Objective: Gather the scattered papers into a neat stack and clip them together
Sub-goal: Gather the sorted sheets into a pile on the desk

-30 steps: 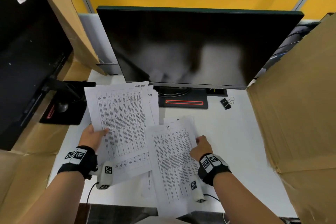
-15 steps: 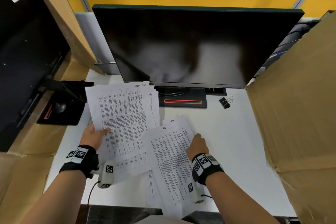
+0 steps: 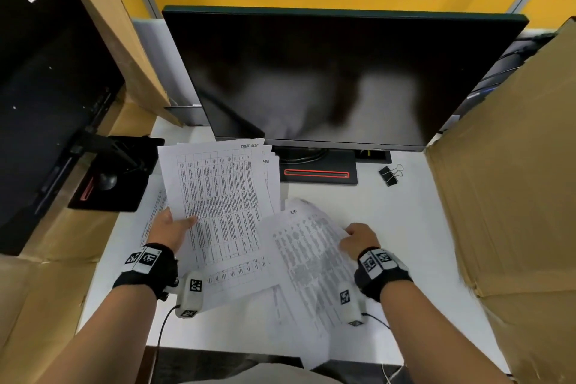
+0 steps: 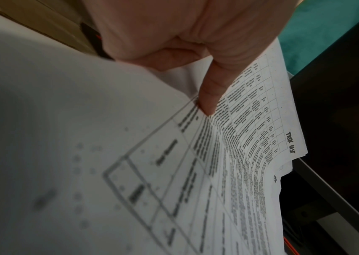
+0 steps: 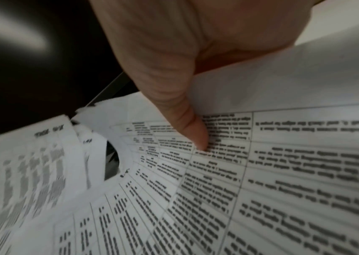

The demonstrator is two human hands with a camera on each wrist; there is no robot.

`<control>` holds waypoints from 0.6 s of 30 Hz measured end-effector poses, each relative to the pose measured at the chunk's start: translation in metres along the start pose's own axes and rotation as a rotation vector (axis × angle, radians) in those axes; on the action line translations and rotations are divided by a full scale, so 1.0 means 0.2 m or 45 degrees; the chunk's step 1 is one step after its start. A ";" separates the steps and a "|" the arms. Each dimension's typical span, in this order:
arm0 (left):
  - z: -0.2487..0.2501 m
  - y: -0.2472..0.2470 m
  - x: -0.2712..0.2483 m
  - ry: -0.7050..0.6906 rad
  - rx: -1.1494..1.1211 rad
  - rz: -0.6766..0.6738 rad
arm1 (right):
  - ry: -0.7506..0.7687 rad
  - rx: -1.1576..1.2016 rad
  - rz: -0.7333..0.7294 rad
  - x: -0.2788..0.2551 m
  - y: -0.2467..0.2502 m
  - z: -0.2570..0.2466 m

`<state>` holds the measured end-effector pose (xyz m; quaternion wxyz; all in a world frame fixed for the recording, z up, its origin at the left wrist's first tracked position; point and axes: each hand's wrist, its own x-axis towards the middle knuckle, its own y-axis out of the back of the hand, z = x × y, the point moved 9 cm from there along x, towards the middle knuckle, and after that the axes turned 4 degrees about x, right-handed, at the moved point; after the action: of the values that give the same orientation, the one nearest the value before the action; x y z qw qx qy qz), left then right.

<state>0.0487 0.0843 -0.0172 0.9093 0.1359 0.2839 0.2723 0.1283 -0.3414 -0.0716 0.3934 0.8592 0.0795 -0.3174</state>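
Note:
My left hand (image 3: 170, 229) pinches the left edge of a bundle of printed table sheets (image 3: 223, 209), thumb on top, lifted off the white desk (image 3: 405, 243). In the left wrist view the thumb (image 4: 212, 93) presses on the top sheet (image 4: 250, 138). My right hand (image 3: 358, 237) grips the right edge of a second, blurred bundle of sheets (image 3: 308, 262) that lies partly under the first. The right wrist view shows the thumb (image 5: 187, 120) on that bundle (image 5: 239, 181). A black binder clip (image 3: 389, 174) lies on the desk to the right of the monitor stand.
A large black monitor (image 3: 327, 78) stands at the back of the desk, its base (image 3: 318, 173) behind the papers. Cardboard panels (image 3: 511, 181) wall the right and left sides. A second monitor stand (image 3: 112, 174) sits at the left. One more sheet (image 3: 152, 212) lies under my left hand.
My right hand has lifted its bundle of sheets and drawn it to the right and up; those sheets blur with motion. My left hand keeps its bundle almost where it was.

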 end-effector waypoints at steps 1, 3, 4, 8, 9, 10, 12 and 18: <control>-0.01 -0.01 0.00 0.012 -0.004 -0.006 | 0.011 0.040 0.018 0.00 0.08 0.01; -0.02 -0.06 -0.01 0.028 -0.005 -0.033 | 0.036 0.135 0.086 0.00 0.27 0.01; -0.03 -0.08 -0.01 0.038 -0.004 -0.052 | 0.049 0.172 0.126 -0.01 0.37 0.00; -0.06 -0.24 -0.05 0.110 -0.016 -0.167 | 0.163 0.361 0.257 -0.11 0.78 -0.06; -0.07 -0.28 -0.06 0.125 -0.002 -0.196 | 0.193 0.439 0.284 -0.15 0.86 -0.08; -0.07 -0.33 -0.07 0.132 0.012 -0.227 | 0.218 0.520 0.301 -0.19 0.94 -0.10; -0.08 -0.42 -0.08 0.141 0.046 -0.287 | 0.284 0.651 0.323 -0.25 1.05 -0.14; -0.13 -0.71 -0.15 0.177 0.256 -0.459 | 0.303 0.913 0.094 -0.21 0.93 -0.17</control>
<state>0.0728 -0.0464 -0.0813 0.9034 0.1536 0.3914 0.0843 0.1839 -0.4387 0.0862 0.0670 0.9754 -0.0224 -0.2087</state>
